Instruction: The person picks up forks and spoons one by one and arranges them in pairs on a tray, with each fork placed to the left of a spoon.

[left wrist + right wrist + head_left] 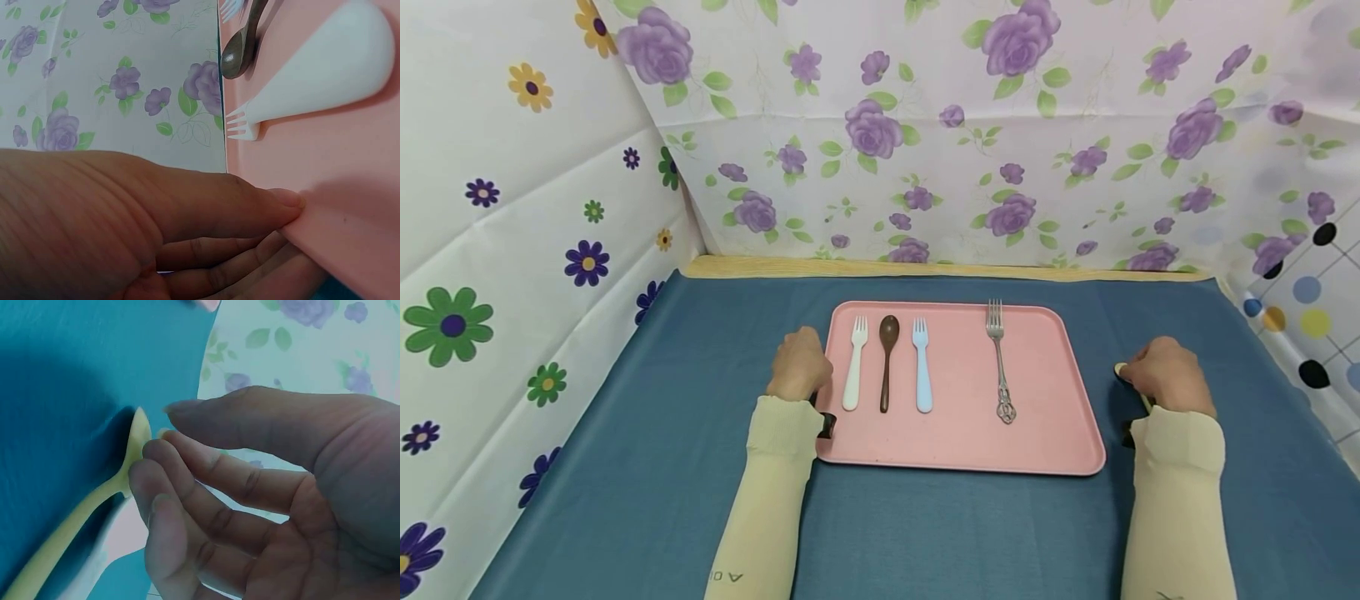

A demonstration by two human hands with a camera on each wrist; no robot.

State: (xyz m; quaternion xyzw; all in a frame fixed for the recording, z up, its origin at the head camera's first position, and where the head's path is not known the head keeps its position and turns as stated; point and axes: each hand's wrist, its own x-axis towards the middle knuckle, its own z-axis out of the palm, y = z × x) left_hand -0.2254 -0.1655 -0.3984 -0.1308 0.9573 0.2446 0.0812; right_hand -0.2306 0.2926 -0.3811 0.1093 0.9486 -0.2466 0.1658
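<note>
Pink in the head view, the tray (958,442) lies on the blue counter (962,533) bearing, left to right, a white fork (853,375), brown spoon (889,333), blue fork (922,379) and silver fork (1000,362), the left hand (800,367) at its left edge and the right hand (1172,375) to its right, at a yellow spoon (1121,371). The left wrist view shows the left hand pinching the tray's rim, thumb above, fingers below, near the white fork. In the right wrist view the right hand's fingers are bent, a gap between them and the thumb, tips at the bowl of the yellow spoon, which lies beside a white utensil (128,531).
</note>
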